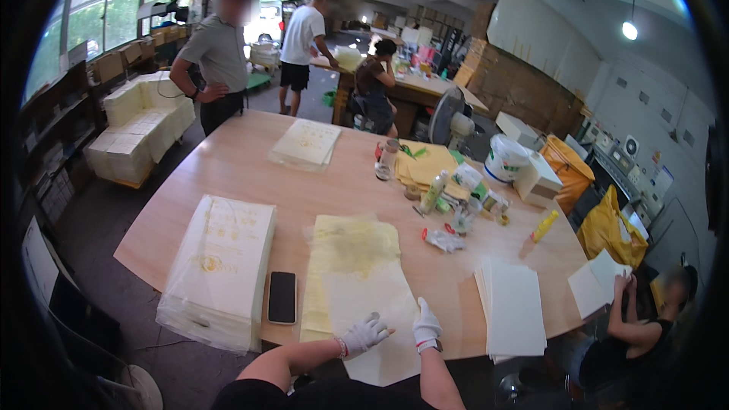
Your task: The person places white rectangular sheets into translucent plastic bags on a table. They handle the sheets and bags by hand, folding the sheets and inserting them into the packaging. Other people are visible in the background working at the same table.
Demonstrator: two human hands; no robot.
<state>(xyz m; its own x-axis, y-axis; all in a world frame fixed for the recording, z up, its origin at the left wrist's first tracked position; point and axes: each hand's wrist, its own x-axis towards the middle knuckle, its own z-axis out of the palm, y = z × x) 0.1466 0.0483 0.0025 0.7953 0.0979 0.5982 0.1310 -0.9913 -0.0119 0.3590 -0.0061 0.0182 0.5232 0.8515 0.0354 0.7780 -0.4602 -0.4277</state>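
A white sheet (pixel 373 296) lies in front of me at the table's near edge, partly over a yellow sheet (pixel 317 258) with a dark, blurred patch on top. My left hand (pixel 364 335), in a white glove with some fingertips bare, rests on the white sheet with fingers spread. My right hand (pixel 427 328), gloved too, stands at the sheet's right edge with a finger stretched out; its other fingers are partly hidden. Left of the yellow sheet lies a dark phone (pixel 282 298). Beyond it sits a thick stack of printed white sheets (pixel 228 258) in clear plastic.
To my right is a pile of white sheets (pixel 516 307). Farther off stand a yellow bottle (pixel 545 226), a white bucket (pixel 506 159), a jar (pixel 386 161) and yellow papers (pixel 425 163). A seated person (pixel 638 326) handles a folded sheet at the right; others are across the room.
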